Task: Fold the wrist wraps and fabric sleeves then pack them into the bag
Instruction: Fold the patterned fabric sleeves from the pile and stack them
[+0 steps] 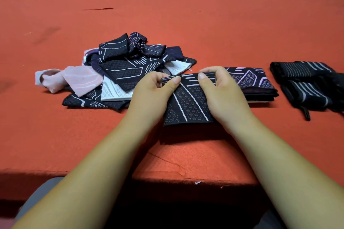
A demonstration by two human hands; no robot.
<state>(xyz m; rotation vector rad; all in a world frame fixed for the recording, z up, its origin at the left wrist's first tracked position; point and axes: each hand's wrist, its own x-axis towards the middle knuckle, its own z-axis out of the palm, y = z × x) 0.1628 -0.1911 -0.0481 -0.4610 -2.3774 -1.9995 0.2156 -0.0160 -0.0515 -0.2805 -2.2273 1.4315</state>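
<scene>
Broad red felt-covered table (186,15) carries everything. Left of the grip and a little beyond it lies the biggest item, a loose heap of unfolded fabric sleeves (126,65), mostly dark navy knit with pale line patterns. A pink sleeve (74,80) trails off its far-left side and white pieces show through. This heap is the bulk of the work left. Just right of the grip, touching the held piece or nearly so, sits a flat stack of folded navy sleeves (258,83) with squared edges, several layers deep. That part is judged done. Further right again, near the frame edge, are black wrist wraps with white stripes (305,83), bundled compactly side by side with a loop tail poking toward the table's near edge. They look already folded, though blur hides detail. Between the hands is one navy diamond-textured sleeve with white diagonal lines (188,104), doubled over and lifted at its far edge. The left hand (150,95) and right hand (223,95) each pinch that far edge — thumbs on top, fingers curled beneath. The fold looks mid-way, being squared up. No bag is in view — packing has apparently not begun. Rough judgement: under halfway.
</scene>
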